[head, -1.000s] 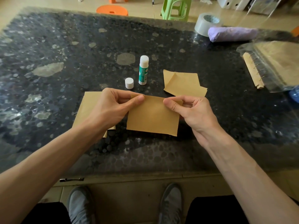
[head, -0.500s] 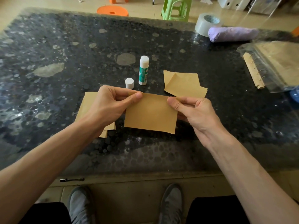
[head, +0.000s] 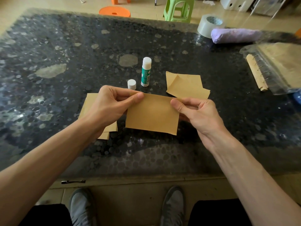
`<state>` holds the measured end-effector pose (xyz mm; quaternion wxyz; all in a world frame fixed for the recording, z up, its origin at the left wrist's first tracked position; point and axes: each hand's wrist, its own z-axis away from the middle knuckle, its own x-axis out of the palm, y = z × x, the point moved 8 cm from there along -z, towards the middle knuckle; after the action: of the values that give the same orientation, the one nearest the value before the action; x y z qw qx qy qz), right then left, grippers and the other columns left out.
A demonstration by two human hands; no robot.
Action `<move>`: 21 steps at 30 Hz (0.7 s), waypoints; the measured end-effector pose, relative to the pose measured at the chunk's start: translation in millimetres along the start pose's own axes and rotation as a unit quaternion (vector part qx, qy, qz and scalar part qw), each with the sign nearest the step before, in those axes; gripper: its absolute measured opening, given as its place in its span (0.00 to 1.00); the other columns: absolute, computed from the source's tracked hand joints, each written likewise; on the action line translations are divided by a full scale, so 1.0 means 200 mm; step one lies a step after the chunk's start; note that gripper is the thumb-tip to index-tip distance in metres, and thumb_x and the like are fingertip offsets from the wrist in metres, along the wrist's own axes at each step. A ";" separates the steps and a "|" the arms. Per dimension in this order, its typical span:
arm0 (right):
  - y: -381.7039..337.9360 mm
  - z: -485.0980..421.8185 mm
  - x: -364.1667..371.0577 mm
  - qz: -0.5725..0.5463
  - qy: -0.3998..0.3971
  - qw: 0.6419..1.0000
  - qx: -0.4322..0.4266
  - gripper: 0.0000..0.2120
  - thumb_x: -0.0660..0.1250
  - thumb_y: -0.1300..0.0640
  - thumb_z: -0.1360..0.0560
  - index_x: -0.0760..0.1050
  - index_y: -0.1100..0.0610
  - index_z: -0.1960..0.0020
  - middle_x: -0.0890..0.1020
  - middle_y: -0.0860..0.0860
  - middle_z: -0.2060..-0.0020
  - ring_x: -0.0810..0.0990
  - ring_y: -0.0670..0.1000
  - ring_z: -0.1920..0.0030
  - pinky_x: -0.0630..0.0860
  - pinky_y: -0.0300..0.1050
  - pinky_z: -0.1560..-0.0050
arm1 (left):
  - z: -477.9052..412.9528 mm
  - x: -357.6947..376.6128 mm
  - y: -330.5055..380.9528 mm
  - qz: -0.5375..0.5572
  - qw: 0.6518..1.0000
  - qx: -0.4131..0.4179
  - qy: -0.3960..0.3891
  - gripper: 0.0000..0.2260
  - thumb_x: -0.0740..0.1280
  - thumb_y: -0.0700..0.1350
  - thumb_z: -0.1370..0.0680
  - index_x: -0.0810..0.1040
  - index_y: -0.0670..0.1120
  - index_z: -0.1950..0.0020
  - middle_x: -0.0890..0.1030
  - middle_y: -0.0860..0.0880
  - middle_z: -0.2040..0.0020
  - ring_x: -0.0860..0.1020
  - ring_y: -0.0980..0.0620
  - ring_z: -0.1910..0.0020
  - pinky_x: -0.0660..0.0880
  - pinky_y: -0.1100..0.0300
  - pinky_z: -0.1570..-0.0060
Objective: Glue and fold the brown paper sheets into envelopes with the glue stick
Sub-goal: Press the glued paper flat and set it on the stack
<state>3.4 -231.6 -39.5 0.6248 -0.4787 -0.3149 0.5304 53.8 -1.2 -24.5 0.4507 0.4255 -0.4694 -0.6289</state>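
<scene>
While the dark table [head: 65, 46] spreads beneath, the brown sheet [head: 153, 115] hangs just this side of the glue stick [head: 146, 72], long edge running left to right. The left hand [head: 109, 106] and right hand [head: 198, 111] each pinch a top corner, the left nearer the stick, its cap [head: 131, 84] beside.

We count two hands [head: 112, 105] [head: 200, 113] and one held brown sheet [head: 151, 116]. One glue stick [head: 146, 74], one cap [head: 131, 84], one tape roll [head: 209, 26].
</scene>
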 end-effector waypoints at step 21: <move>0.00 0.01 0.08 0.014 -0.033 0.998 -0.041 0.14 0.79 0.49 0.32 0.87 0.52 0.49 0.89 0.44 0.54 0.87 0.43 0.51 0.83 0.44 0.47 | 0.05 0.10 -0.08 0.064 0.994 -0.077 -0.041 0.10 0.77 0.48 0.26 0.87 0.46 0.48 0.88 0.50 0.52 0.87 0.53 0.52 0.83 0.64 0.57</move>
<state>5.4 -216.4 -39.9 0.5861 -0.4906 -0.3505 0.5412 36.7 -15.8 -40.1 0.5018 0.3319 -0.4643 -0.6499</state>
